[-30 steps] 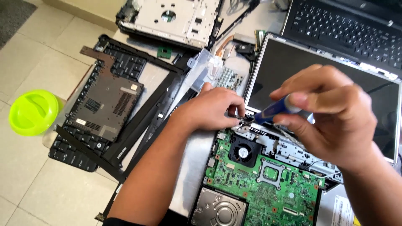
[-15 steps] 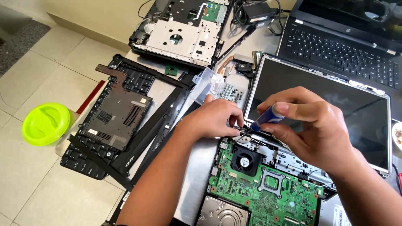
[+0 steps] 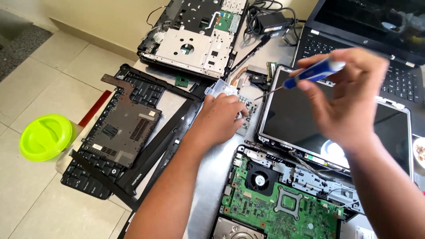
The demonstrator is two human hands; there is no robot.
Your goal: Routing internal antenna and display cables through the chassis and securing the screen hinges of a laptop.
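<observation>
At the table's left edge sits a glossy lime-green plastic lid (image 3: 45, 136), beside a matte black keyboard (image 3: 110, 141). The left hand (image 3: 221, 118), fingers curled, reaches toward a small clear plastic container (image 3: 220, 86) (contents too small to tell). The right hand (image 3: 349, 95) pinches a blue-handled screwdriver (image 3: 305, 75) above the loose screen panel (image 3: 332, 124). Judged: between screws; next calls for reseating the tip on the green motherboard (image 3: 287, 208) at the near edge.

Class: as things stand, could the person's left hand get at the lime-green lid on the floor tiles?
Probably yes: the left hand holds nothing large, and only the low black keyboard lies between it and the lime-green lid.
</observation>
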